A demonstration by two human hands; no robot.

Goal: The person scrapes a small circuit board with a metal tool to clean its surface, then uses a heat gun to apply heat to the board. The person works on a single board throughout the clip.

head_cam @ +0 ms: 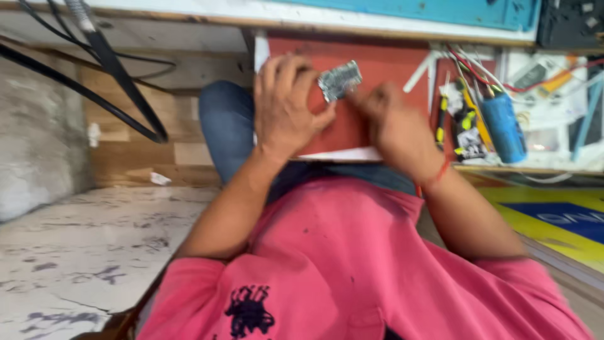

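My left hand (286, 107) holds a small silvery circuit board (340, 80) by its left edge, above a red mat (384, 63) laid on a low shelf. My right hand (396, 129) is blurred just right of the board, fingertips touching or nearly touching its right side; a red thread band circles that wrist. Both hands work over my lap, with blue trousers and a pink shirt below them.
A blue cylinder (505, 128), a yellow-handled tool (473, 116), red and white wires (478, 66) and small parts crowd the shelf to the right. Black cables (119, 75) hang at upper left. Cracked pale floor (75, 252) lies left; a yellow and blue mat (560, 220) lies right.
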